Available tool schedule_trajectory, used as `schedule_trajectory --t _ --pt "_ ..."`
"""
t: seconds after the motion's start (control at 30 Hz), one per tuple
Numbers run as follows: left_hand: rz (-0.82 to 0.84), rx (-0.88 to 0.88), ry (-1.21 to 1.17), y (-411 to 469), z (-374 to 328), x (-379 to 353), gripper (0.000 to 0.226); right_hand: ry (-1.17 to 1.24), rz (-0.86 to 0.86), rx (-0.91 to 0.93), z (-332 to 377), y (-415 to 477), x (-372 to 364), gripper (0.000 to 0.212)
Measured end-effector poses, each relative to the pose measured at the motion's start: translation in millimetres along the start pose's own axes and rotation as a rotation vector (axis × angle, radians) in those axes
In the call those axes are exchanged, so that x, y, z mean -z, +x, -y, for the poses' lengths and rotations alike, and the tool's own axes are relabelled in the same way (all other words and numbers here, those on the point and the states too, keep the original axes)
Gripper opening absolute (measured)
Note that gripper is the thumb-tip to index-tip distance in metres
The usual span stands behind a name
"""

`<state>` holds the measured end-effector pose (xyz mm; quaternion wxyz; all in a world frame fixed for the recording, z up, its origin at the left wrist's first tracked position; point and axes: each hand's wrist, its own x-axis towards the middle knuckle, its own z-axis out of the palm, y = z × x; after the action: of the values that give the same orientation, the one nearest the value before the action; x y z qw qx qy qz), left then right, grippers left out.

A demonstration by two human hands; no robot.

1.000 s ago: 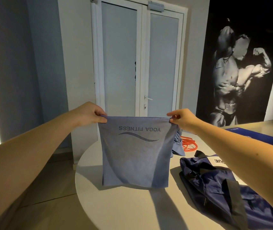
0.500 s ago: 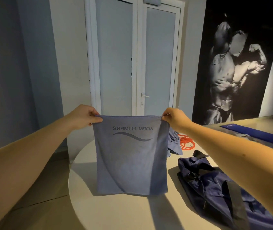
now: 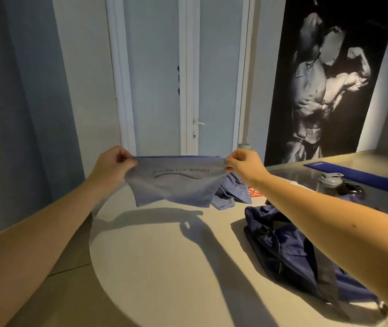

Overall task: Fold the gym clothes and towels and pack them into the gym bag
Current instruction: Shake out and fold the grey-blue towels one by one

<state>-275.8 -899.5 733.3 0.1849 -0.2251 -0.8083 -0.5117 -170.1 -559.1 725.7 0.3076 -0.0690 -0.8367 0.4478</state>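
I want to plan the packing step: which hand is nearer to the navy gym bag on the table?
Right. The right hand pinches one corner of the towel just beyond the far end of the gym bag; the left hand pinches the other corner, farther left.

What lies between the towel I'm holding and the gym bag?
Nothing visible: only bare table separates the towel, pinched by left hand and right hand, from the gym bag. The crumpled blue garment lies behind, off that path.
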Motion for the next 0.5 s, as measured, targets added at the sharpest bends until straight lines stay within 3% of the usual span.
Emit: schedule_trajectory --t 0.1,0.2,0.3,0.5 --pt "0.218 0.066 0.077 -63 43 -15 0.005 -0.223 0.166 -0.047 -36 -52 -9 0.014" --pt "0.438 0.102 0.147 -127 82 -22 0.027 -0.407 0.414 -0.065 -68 -102 -18 0.012" --pt "0.627 0.119 0.204 -176 103 -21 0.022 -0.651 0.628 0.021 -81 -143 -21 0.017" --pt "0.780 -0.123 0.408 -210 111 -13 0.017 -0.869 0.810 0.105 -92 -177 -25 0.014"
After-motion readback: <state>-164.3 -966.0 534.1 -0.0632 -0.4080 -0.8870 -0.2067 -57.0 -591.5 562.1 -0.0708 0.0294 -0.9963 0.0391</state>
